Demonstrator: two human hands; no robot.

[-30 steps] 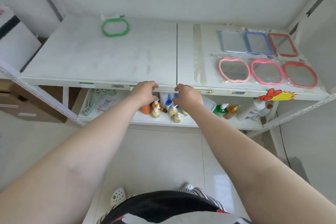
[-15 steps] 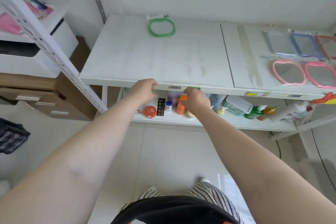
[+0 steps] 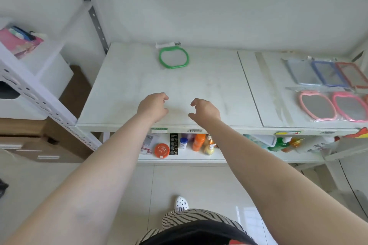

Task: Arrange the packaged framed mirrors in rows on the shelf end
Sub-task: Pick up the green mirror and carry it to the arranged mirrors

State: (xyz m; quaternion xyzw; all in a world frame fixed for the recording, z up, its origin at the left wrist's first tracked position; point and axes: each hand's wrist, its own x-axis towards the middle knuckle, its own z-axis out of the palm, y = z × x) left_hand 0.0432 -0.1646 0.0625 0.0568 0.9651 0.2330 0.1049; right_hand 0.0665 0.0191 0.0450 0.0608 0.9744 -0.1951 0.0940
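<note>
Both hands empty, fingers loosely curled: left hand (image 3: 153,106), right hand (image 3: 205,110). Green-framed mirror (image 3: 173,58) lay flat at the shelf (image 3: 123,89) back, straight ahead of them; I judged the left hand slightly nearer.

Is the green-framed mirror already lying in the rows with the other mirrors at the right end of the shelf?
No, the green-framed mirror lies alone near the shelf's back left, far from the pink-framed mirror.
</note>
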